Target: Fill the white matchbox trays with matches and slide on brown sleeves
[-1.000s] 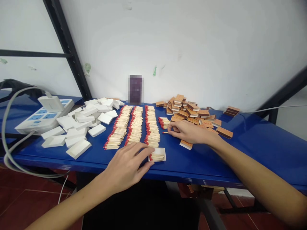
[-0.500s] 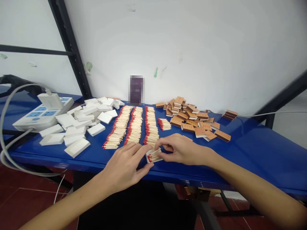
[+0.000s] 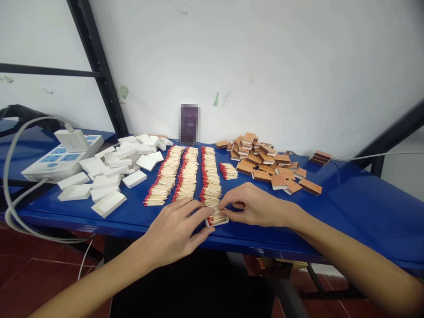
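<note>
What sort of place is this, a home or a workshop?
Probably a small workshop bench for filling matchboxes by hand: rows of red-tipped matches, a heap of empty white trays and a pile of brown box sleeves lie on a blue table.

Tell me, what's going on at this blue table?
A person has both hands on a small white tray of matches at the front edge of the table: left hand against its left side, right hand at its right. Behind lie three rows of matches, with loose white trays to the left and brown matchboxes to the right.
</note>
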The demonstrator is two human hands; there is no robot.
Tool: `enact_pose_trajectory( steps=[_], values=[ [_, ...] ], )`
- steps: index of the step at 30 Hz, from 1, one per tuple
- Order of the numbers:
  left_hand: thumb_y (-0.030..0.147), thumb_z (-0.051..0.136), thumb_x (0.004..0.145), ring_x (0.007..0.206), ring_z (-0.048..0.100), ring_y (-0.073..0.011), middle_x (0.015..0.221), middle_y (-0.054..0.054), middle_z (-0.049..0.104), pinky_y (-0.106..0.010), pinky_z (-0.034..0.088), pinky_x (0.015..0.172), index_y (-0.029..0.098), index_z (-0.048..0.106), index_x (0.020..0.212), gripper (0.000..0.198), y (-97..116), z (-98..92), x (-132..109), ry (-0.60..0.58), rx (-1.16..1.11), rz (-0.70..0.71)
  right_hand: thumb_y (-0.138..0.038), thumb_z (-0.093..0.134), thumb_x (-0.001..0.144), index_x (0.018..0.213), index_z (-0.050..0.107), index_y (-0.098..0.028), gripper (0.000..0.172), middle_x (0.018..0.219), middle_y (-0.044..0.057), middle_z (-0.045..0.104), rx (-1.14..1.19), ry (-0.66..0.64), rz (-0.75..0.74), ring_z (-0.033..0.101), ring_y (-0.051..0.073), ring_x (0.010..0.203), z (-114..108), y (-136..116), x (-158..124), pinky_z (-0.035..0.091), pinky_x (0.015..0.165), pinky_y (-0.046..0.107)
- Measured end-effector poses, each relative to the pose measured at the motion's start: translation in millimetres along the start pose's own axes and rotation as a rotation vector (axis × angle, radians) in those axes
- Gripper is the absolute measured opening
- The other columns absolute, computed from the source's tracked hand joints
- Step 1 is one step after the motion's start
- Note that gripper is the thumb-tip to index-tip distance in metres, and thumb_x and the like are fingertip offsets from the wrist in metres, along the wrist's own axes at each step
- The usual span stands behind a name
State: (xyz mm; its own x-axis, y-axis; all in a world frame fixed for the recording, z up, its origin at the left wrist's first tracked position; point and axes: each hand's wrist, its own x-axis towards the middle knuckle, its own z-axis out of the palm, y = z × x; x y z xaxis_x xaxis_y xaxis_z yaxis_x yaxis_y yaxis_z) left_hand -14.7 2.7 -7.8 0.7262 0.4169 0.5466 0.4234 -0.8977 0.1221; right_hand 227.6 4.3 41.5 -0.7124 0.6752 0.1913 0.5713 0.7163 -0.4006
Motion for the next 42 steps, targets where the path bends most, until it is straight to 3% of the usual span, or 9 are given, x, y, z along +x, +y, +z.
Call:
enact_pose_trajectory(
  steps=[8, 13, 16, 19, 21, 27, 34, 42],
  values=[
    [0.032, 0.057, 0.096, 0.09, 0.064, -0.022, 0.101, -0.004, 0.068, -0.036, 0.053, 0.079, 0.021, 0.059, 0.116, 0.022, 0.5, -1.8, 0.4, -0.005, -0.03, -0.004, -0.012, 0.063, 0.08, 0.082, 0.067, -0.017, 0.007, 0.063, -0.006, 0.055, -0.018, -0.023, 0.048, 0.04, 0.006, 0.052, 6.1, -4.7, 0.1, 0.03, 0.055, 0.02],
    [0.031, 0.05, 0.099, 0.089, 0.063, -0.022, 0.107, -0.006, 0.064, -0.037, 0.053, 0.076, 0.027, 0.054, 0.129, 0.03, 1.7, -5.1, 1.5, -0.074, 0.028, 0.005, -0.021, 0.058, 0.087, 0.079, 0.068, -0.016, 0.014, 0.059, -0.004, 0.054, -0.081, 0.164, -0.046, 0.041, 0.008, 0.051, -2.0, -0.1, -3.7, 0.031, 0.054, 0.022],
    [0.029, 0.045, 0.101, 0.091, 0.063, -0.0225, 0.111, -0.007, 0.062, -0.037, 0.054, 0.076, 0.028, 0.054, 0.13, 0.031, 2.6, -6.9, 1.7, -0.095, 0.066, 0.03, -0.026, 0.055, 0.089, 0.079, 0.069, -0.016, 0.02, 0.057, -0.002, 0.052, -0.244, 0.245, 0.153, 0.042, 0.01, 0.051, -12.0, 13.3, -4.4, 0.031, 0.054, 0.024],
    [0.028, 0.044, 0.101, 0.092, 0.063, -0.0223, 0.113, -0.008, 0.061, -0.037, 0.054, 0.077, 0.027, 0.058, 0.125, 0.028, 3.0, -7.5, 1.7, -0.085, 0.067, 0.039, -0.022, 0.057, 0.087, 0.088, 0.072, -0.018, 0.016, 0.072, 0.003, 0.064, -0.413, 0.164, 0.415, 0.053, 0.014, 0.06, -17.4, 32.3, -3.6, 0.033, 0.058, 0.026],
    [0.028, 0.045, 0.101, 0.092, 0.063, -0.0225, 0.113, -0.008, 0.061, -0.038, 0.055, 0.078, 0.026, 0.058, 0.125, 0.027, 2.7, -7.1, 1.7, -0.077, 0.065, 0.036, -0.021, 0.056, 0.088, 0.095, 0.073, -0.018, 0.018, 0.082, 0.005, 0.069, -0.464, 0.121, 0.488, 0.058, 0.016, 0.067, -17.9, 43.5, -3.0, 0.035, 0.061, 0.026],
    [0.028, 0.048, 0.1, 0.092, 0.064, -0.0225, 0.111, -0.007, 0.063, -0.038, 0.055, 0.078, 0.023, 0.055, 0.126, 0.027, 1.2, -5.1, 1.8, -0.059, 0.04, 0.034, -0.02, 0.054, 0.09, 0.101, 0.073, -0.021, 0.021, 0.095, 0.006, 0.072, -0.5, 0.105, 0.514, 0.063, 0.019, 0.079, -16.0, 54.7, 0.3, 0.038, 0.065, 0.027],
    [0.029, 0.048, 0.1, 0.093, 0.064, -0.0226, 0.11, -0.007, 0.065, -0.037, 0.055, 0.077, 0.021, 0.058, 0.118, 0.022, 1.4, -4.3, 0.8, -0.042, 0.045, 0.046, -0.022, 0.054, 0.09, 0.088, 0.066, -0.019, 0.013, 0.085, 0.005, 0.069, -0.426, 0.056, 0.546, 0.058, 0.016, 0.07, -18.6, 50.3, 1.4, 0.034, 0.058, 0.026],
    [0.029, 0.049, 0.1, 0.093, 0.065, -0.023, 0.11, -0.007, 0.065, -0.038, 0.054, 0.078, 0.021, 0.057, 0.118, 0.022, 1.4, -5.0, 1.6, -0.041, 0.043, 0.044, -0.027, 0.044, 0.096, 0.088, 0.055, -0.018, 0.016, 0.083, 0.006, 0.063, -0.303, -0.018, 0.493, 0.054, 0.016, 0.069, -19.8, 56.6, -4.3, 0.035, 0.06, 0.027]
  ],
)
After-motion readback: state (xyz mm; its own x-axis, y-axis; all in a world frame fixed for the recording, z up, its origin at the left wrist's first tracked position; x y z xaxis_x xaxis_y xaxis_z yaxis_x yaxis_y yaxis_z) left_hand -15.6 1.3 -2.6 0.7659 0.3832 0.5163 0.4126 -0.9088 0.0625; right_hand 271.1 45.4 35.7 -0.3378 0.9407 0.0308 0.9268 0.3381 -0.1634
